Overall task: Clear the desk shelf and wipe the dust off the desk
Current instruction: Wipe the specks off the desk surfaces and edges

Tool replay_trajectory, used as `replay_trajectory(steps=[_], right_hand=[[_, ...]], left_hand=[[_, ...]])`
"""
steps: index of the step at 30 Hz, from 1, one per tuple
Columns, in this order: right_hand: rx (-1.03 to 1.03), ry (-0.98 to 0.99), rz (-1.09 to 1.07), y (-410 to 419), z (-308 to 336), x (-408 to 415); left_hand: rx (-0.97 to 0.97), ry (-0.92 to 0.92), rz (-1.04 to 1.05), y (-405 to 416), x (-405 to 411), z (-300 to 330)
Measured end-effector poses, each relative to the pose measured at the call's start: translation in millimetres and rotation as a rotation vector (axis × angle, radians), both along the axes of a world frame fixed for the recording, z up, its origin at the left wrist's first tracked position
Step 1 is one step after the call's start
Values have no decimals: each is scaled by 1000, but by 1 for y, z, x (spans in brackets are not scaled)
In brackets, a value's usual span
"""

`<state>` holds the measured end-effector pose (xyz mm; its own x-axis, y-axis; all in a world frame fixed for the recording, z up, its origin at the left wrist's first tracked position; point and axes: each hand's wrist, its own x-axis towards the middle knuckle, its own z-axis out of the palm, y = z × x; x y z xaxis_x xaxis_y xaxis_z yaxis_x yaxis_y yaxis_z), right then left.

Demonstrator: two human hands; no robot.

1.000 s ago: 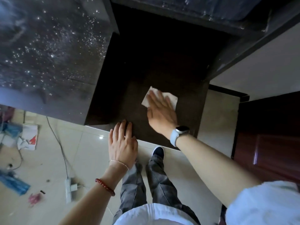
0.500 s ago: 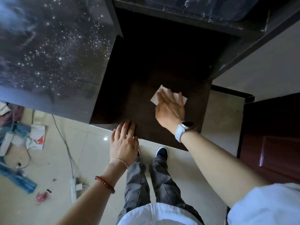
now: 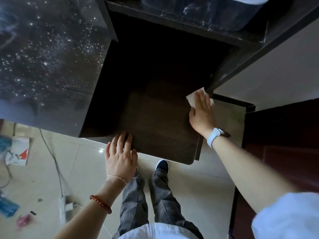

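The dark wood-grain desk surface (image 3: 160,128) serves as the landmark. It is a low, brown-black panel with a visible fine grain and a rounded front right corner, and it runs back into shadow beneath an upper shelf (image 3: 181,23). To the left of it stands a glossy dark desk panel (image 3: 48,62), thickly speckled with pale dust flecks that catch the light.

The right hand (image 3: 201,110) lies flat at the right edge of the desk surface, fingers straight and together, pressing a folded white tissue (image 3: 190,99) onto the wood near the foot of the desk's right side panel (image 3: 222,75). Only 2 corners of the tissue show past the fingers; it looks thin and slightly creased. A white smartwatch (image 3: 214,137) sits on that wrist.

The left hand (image 3: 120,157) rests on the front edge of the desk surface, fingers extended and relaxed over the rim, grasping nothing. A thin chain bracelet (image 3: 116,177) and a red bead bracelet (image 3: 101,203) circle that forearm.

In front of the desk surface, on the pale tiled floor (image 3: 198,187), a dark shoe (image 3: 162,165) and grey trousers (image 3: 138,204) show. Well to the left of the desk surface lie a white power strip (image 3: 63,207) with its cable and a red-and-white booklet (image 3: 19,150).
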<state>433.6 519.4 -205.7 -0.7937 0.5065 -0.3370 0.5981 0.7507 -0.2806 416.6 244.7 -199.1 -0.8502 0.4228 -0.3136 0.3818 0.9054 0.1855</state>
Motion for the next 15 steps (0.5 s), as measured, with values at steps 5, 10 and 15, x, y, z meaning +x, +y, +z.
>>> replay_trajectory(steps=[5, 10, 15], right_hand=[[-142, 102, -169, -10, 5, 12], [-125, 70, -176, -25, 6, 32], [-98, 90, -180, 0, 6, 5]], left_hand=[[6, -21, 65, 9, 1, 2], [17, -38, 99, 12, 2, 4], [33, -32, 88, 10, 3, 4]])
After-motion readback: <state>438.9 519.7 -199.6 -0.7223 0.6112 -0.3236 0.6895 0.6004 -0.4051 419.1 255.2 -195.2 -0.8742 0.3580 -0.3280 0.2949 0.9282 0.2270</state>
